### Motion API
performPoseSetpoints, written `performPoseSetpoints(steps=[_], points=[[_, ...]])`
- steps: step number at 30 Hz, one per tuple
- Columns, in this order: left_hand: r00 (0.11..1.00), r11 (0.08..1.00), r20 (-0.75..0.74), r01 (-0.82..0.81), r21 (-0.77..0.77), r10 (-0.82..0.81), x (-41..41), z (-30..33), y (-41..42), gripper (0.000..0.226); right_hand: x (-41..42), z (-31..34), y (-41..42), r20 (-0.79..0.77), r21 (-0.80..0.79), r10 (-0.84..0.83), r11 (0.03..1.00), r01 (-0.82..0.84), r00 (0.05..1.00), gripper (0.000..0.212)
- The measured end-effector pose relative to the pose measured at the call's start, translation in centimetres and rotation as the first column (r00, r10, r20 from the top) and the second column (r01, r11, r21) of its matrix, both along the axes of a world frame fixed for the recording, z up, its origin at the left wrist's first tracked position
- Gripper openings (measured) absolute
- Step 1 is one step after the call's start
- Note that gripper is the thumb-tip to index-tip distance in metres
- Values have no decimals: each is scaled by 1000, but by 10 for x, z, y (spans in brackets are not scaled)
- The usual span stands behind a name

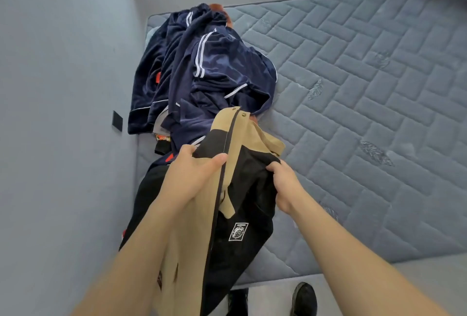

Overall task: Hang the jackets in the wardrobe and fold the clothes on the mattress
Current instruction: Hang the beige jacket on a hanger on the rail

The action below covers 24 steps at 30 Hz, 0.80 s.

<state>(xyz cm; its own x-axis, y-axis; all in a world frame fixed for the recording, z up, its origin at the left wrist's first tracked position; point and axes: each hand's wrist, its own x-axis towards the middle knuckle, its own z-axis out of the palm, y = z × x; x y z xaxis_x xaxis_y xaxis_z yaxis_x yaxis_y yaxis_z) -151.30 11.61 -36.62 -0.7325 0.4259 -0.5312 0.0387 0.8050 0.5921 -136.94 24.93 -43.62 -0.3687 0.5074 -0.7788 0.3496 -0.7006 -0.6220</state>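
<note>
Tan-and-black jacket (235, 214) held up; navy clothes (202, 70) heaped on mattress (366, 88).

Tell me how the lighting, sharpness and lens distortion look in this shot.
Head view: soft, even, cool light, no hard shadows; a mild sheen on the navy tracksuit. Wide-angle bending curves the mattress edges and stretches the forearms. Left hand and right hand, both gripping the tan and black jacket, look reasonably sharp; fine detail is slightly soft overall.

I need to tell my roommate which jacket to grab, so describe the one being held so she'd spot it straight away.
On the grey quilted mattress, clothes are piled along the wall-side edge. At the near end, both hands grip the tan and black jacket. Unlike the navy white-striped tracksuit pieces behind it, it has tan panels, brass snaps and a small white square logo.
</note>
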Motion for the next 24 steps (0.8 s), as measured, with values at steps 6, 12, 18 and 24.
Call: performPoseSetpoints(steps=[6,12,18,24], points=[[995,990,-86,66,124,-56,8,28,-18,51,4,34,-1,109,100,126,985,-137,986,38],[999,889,-44,6,458,16,16,57,-35,16,5,72,1,86,282,135,947,-154,987,39],[971,749,-161,238,619,-175,51,138,6,14,72,158,31,-33,463,-54,884,63,998,32],[882,516,-216,427,743,-419,168,198,96,13,216,238,60,-63,629,-332,719,296,941,32]])
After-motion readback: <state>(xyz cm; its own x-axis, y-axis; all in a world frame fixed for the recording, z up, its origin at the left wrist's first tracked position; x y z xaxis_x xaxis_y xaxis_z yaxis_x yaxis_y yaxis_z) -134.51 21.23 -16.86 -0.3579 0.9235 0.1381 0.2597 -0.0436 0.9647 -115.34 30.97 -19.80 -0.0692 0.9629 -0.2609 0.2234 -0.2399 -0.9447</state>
